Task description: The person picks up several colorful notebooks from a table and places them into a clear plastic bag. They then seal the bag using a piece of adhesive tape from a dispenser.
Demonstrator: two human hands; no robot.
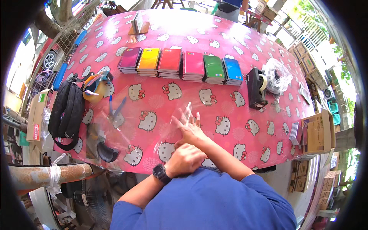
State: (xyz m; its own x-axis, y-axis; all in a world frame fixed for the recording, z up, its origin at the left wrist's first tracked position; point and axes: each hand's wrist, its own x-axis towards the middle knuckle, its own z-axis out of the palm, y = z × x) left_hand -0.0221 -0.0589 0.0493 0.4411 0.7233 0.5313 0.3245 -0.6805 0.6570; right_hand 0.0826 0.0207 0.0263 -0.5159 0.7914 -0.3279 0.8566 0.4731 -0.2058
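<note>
My right hand point(190, 131) reaches over the near middle of the table with its fingers spread apart, partly blurred by motion. Clear plastic film point(163, 132) lies beside and around those fingers; whether they touch or hold it is not plain. Close to my right wrist, my left hand point(186, 159) is curled closed, a black watch point(161, 173) on its wrist. What the left fingers hold, if anything, is hidden. Beyond both hands stand stacks of spiral notebooks in a row: purple point(129, 59), yellow point(148, 61), red point(170, 62), pink point(193, 65), green point(214, 68) and blue point(232, 71).
A pink cat-patterned cloth point(253, 111) covers the table. Right: black tape dispenser point(254, 90), crumpled clear plastic point(276, 76), small notebook stack point(295, 133), open cardboard box point(318, 130). Left: black bag point(67, 111), blue-handled item point(119, 106), black curved object point(107, 152). A person point(229, 9) stands behind.
</note>
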